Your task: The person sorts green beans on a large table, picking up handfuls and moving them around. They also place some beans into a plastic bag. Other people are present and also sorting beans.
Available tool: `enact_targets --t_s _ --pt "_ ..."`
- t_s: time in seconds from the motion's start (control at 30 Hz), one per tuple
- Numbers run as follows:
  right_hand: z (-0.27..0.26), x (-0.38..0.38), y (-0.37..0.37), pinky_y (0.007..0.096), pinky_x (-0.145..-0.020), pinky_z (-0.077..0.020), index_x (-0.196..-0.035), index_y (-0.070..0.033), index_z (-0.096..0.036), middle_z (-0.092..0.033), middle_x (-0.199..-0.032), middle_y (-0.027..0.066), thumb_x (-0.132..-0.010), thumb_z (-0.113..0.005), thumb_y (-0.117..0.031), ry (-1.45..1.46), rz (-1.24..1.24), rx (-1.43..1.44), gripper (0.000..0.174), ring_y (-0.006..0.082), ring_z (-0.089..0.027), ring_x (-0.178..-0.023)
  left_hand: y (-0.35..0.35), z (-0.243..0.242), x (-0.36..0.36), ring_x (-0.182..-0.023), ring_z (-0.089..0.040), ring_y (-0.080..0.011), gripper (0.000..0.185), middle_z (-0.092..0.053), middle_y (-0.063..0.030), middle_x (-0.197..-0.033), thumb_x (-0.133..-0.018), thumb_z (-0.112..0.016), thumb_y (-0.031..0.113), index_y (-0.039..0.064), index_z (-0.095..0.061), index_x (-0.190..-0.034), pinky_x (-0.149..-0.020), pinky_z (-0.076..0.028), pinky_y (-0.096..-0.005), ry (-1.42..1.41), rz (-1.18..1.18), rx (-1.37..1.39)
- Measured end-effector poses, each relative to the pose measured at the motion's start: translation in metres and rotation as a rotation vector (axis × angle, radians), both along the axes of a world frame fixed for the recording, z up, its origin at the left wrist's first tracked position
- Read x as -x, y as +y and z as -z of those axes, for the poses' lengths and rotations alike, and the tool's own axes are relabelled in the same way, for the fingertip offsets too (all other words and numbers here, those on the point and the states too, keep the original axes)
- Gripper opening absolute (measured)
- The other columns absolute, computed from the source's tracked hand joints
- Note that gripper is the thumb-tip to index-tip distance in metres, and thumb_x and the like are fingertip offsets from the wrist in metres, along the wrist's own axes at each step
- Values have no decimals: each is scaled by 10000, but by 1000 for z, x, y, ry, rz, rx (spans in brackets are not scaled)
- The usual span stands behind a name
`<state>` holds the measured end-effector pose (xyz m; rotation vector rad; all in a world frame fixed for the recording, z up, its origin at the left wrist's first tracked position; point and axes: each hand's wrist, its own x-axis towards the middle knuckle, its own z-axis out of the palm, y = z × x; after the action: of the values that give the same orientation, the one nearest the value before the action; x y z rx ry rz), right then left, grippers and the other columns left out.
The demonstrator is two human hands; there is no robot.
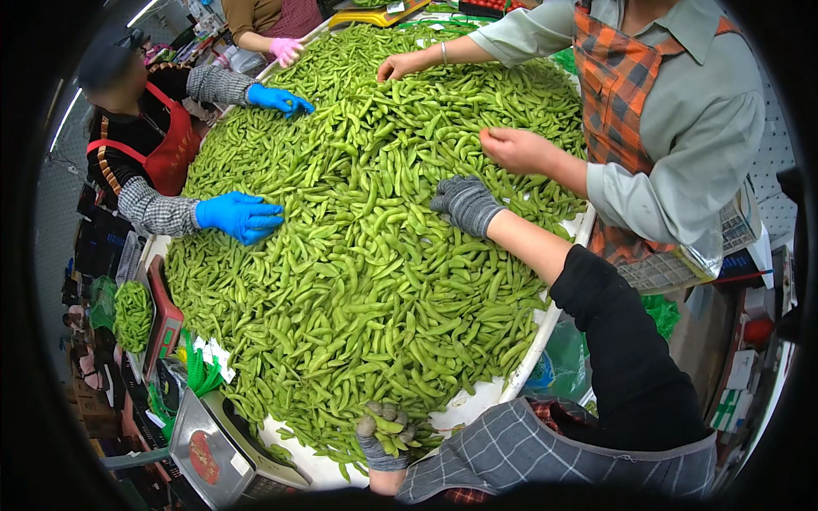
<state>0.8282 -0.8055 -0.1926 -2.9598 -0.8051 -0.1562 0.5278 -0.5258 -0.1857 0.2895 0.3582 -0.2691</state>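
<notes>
My left hand [385, 439], in a grey knit glove with darker fingertips, is low in the picture at the table's near edge. It is palm up with its fingers curled around a few green soybean pods [387, 427]. My right hand [470, 205], in a matching striped grey glove, reaches out over the broad heap of soybean pods [358, 274]. Its fingers bend down onto the heap, and their tips are hidden, so whether they grip a pod does not show. The heap covers most of a white table [470, 404].
Opposite, a person's blue-gloved hands [239, 217] touch the pods; another's bare hands [521, 151] work close beyond my right hand. A pink-gloved hand [285, 51] rests at the far edge. Scales [214, 447] and green mesh bags [203, 370] stand along the left side.
</notes>
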Motion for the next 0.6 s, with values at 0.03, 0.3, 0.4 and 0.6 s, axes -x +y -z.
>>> enact_targets --t_s 0.03,0.3,0.4,0.6 --pt "1 -1 0 426 -788 -412 -944 -172 -625 -574 -839 97 -755 -584 -250 -10 -1 27 209 256 -555 -844 0 0 0 -708 -518 -211 232 -514 -54 -828 -770 -584 243 110 -493 -936 -474 -464 -308 -5 5 -12" --pt "-14 3 13 334 -691 -490 -1017 -37 -589 -626 -886 110 -859 -528 -198 406 278 -1021 234 194 -600 -740 2 4 4 -719 -536 -207 235 -548 -51 -861 -782 -585 237 103 -492 -952 -492 -477 -320 -28 10 -7" --pt "-31 11 19 228 -591 -508 -1059 5 -547 -611 -856 64 -874 -527 -208 787 326 -1364 282 108 -587 -685 2 4 4 -716 -540 -209 232 -552 -51 -849 -774 -592 233 103 -498 -942 -483 -477 -315 -1 6 -29" --pt "-39 35 33 255 -660 -510 -1057 -8 -559 -614 -871 93 -840 -575 -258 876 184 -1209 331 143 -601 -735 -2 0 1 -721 -546 -213 235 -559 -46 -845 -760 -608 236 111 -507 -932 -487 -482 -307 24 22 -27"
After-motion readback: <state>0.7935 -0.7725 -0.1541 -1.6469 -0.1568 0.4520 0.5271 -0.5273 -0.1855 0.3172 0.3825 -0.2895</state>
